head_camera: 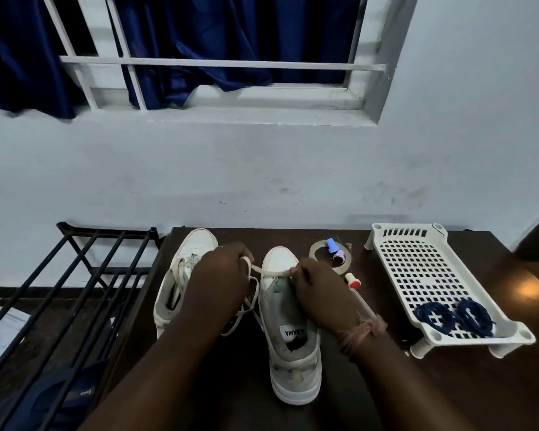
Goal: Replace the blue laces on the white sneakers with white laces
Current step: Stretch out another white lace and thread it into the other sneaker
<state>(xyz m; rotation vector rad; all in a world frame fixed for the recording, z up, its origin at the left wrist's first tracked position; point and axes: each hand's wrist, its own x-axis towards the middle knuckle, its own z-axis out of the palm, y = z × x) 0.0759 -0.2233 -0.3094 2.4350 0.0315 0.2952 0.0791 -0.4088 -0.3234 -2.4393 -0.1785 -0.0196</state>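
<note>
Two white sneakers stand on the dark table (371, 399), toes toward the wall. The left sneaker (181, 275) carries a white lace. Over the toe end of the right sneaker (293, 343) a white lace (273, 271) is stretched between both hands. My left hand (221, 275) grips one end of it, and loose lace hangs below that hand between the shoes. My right hand (318, 287) pinches the other end at the eyelets. Two coiled blue laces (455, 318) lie in the white perforated tray (423, 265) on the right.
A tape roll (315, 253) with small blue and purple caps (335, 250) and a red-and-white capped item (353, 281) sit behind the right sneaker. A black metal rack (75, 290) stands left of the table, with paper beneath it. The wall and window are behind.
</note>
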